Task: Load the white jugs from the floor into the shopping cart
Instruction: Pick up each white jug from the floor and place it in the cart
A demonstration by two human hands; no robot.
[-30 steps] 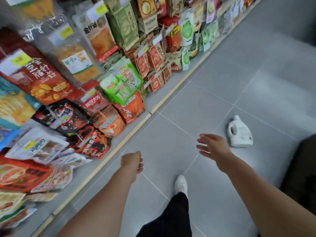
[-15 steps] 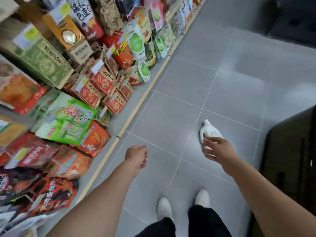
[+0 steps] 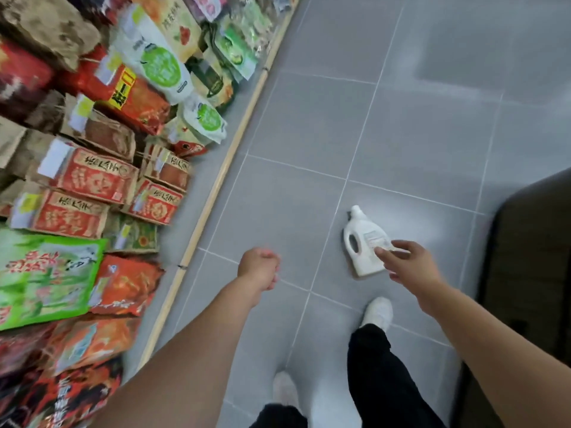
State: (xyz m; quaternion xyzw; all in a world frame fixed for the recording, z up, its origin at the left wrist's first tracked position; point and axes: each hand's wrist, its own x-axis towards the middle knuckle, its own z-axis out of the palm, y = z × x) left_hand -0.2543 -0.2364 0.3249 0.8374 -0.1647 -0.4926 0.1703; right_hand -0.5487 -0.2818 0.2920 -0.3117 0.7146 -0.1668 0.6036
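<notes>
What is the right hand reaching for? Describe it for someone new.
On the grey tiled floor, right of the shelf of colourful snack packets and ahead of the white shoe, a white plastic jug lies on its side. Cut-out handle, capped neck pointing away; it is the only bottle on the tiles, at the fingertips of the right hand.

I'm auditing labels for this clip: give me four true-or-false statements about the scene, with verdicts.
1. The white jug lies on its side on the floor. True.
2. The left hand holds a snack packet. False: it holds nothing.
3. The right hand grips the jug's handle. False: its fingers are straight, over the label; the handle is free.
4. The shelf on the person's left is full of snack packets. True.
</notes>
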